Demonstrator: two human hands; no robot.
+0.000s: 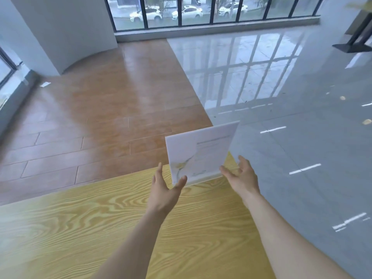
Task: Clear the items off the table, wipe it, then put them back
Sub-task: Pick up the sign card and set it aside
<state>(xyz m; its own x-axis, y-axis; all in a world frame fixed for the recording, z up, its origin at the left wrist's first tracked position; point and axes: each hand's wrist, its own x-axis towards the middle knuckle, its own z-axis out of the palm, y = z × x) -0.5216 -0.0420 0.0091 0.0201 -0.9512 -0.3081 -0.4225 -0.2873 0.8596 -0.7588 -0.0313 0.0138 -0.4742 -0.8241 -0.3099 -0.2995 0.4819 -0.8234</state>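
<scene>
A white sign card [201,152] with a pale flower print stands tilted at the far right corner of the yellow wood-grain table [90,228]. My left hand [164,190] is at its lower left corner, fingers spread, thumb tip touching the card's bottom edge. My right hand [242,178] flanks the lower right corner, thumb against the card's front, with the other fingers apart from its right edge. Neither hand closes around the card.
Beyond the table edge lies brown wood-look floor [100,109] on the left and glossy grey tile [281,97] on the right. A black stand base [352,46] sits far right. Windows [201,11] run along the back wall.
</scene>
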